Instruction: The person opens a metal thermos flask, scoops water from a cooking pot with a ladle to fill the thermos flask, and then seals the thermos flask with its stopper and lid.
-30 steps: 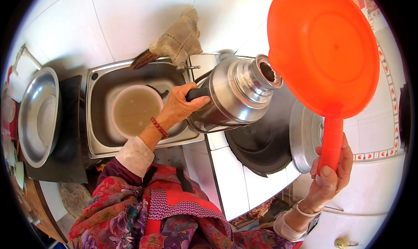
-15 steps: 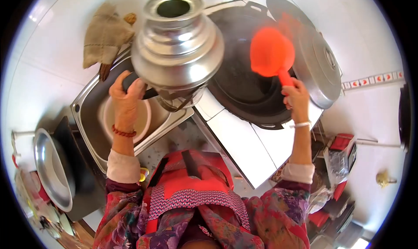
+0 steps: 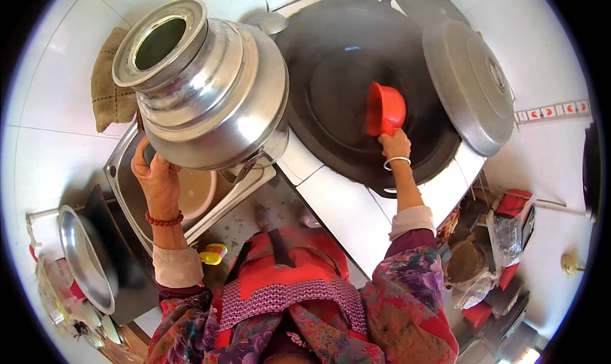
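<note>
My left hand grips the dark handle of a large shiny metal kettle, held up above the steel sink with its open mouth facing up and left. My right hand holds the handle of an orange plastic ladle, whose scoop is lowered into the big black wok set in the white tiled stove.
A round metal lid leans at the wok's right rim. A pale basin of murky water sits in the sink. A brown cloth hangs on the wall at left, and a metal bowl rests on a dark board. Clutter fills the floor at right.
The ladle has gone from raised high at the right down into the wok. The kettle has risen and tipped upright, shifting left over the sink.
</note>
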The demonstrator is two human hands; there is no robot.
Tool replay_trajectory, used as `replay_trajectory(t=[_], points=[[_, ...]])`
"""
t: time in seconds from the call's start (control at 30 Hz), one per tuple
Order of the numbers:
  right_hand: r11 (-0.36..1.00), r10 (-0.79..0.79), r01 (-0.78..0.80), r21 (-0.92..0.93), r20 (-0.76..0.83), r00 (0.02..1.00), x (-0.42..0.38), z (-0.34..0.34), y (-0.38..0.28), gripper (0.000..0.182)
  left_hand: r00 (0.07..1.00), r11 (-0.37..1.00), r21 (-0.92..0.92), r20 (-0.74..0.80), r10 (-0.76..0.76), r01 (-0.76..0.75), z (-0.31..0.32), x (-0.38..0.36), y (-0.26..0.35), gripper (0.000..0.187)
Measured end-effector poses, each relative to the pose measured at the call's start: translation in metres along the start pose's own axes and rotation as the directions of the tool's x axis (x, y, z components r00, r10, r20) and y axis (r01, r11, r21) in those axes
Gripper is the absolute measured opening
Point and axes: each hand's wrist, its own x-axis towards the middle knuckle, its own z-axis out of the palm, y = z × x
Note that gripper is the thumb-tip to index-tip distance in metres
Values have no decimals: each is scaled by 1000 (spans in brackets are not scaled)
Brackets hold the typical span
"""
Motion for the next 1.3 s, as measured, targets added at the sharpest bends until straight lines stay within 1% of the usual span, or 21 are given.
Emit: replay_trajectory(t=[0.03,0.07,0.1,0.17,0.2,0.23,0.3,0.37,0.43,0.5,0.53,0.57,0.63,0.67,0.7,0.77,0.83,0.9,1.0,1.17,1.3], points=[[980,55,-72,184,99,994,-5,-2,-14,30,1000,1000,0,23,20,-20,0,0,1,37],[893,115,-168,418,149,982,-3,11,-14,20,1000,1000,2,16,24,-24,1,-1,1,37],[893,106,-161,419,152,983,-3,15,-17,20,1000,1000,18,2,5,-5,1,-1,2,37],[569,177,-392,723,357,917,-2,21,-25,15,1000,999,35,-17,-1,1,2,-1,2,37],[438,212,-449,779,396,894,-4,17,-32,12,1000,999,46,-16,-20,20,1,-1,2,37],[438,202,-444,781,396,896,-4,15,-35,12,999,998,56,-15,-38,38,1,-1,3,37],[227,186,-484,845,450,873,-9,7,-40,13,999,997,60,-9,-53,53,1,-2,7,35],[212,156,-487,847,463,873,-17,-6,-47,15,996,996,39,-28,-80,81,3,-3,6,34],[179,11,-440,880,445,895,-30,-27,-59,21,993,995,16,-68,-92,94,2,-3,3,33],[184,-125,-369,911,395,910,-44,-54,-73,29,992,991,56,-16,-122,123,0,-4,5,34],[177,-184,-344,922,374,909,-51,-69,-81,30,994,994,-18,5,-111,111,3,-5,5,32],[166,-242,-319,933,352,904,-58,-84,-89,31,995,995,-25,-9,-100,100,2,-5,4,32],[150,-314,-266,952,301,900,-73,-113,-106,27,997,995,65,30,-71,69,0,-4,2,31],[137,-367,-241,961,275,889,-79,-126,-111,29,997,990,115,-1,-78,78,4,-4,6,22],[139,-396,-200,970,239,886,-87,-139,-119,35,998,992,105,-14,-65,66,5,-3,8,22],[116,-420,-165,979,199,885,-105,-165,-135,36,990,987,135,102,-96,82,7,-1,16,17],[105,-462,-113,988,149,874,-122,-186,-147,38,994,991,113,66,-82,75,11,-1,23,19],[107,-491,-96,990,137,860,-139,-205,-158,38,996,974,224,70,-60,43,8,0,18,22],[77,-511,-62,995,93,854,-161,-227,-170,42,994,973,226,88,-67,46,8,2,22,23],[57,-550,-39,998,64,833,-189,-245,-181,49,994,962,274,97,-50,21,9,2,24,24],[64,-555,-21,998,53,830,-204,-249,-189,49,994,959,277,103,25,-52,8,3,18,27]])
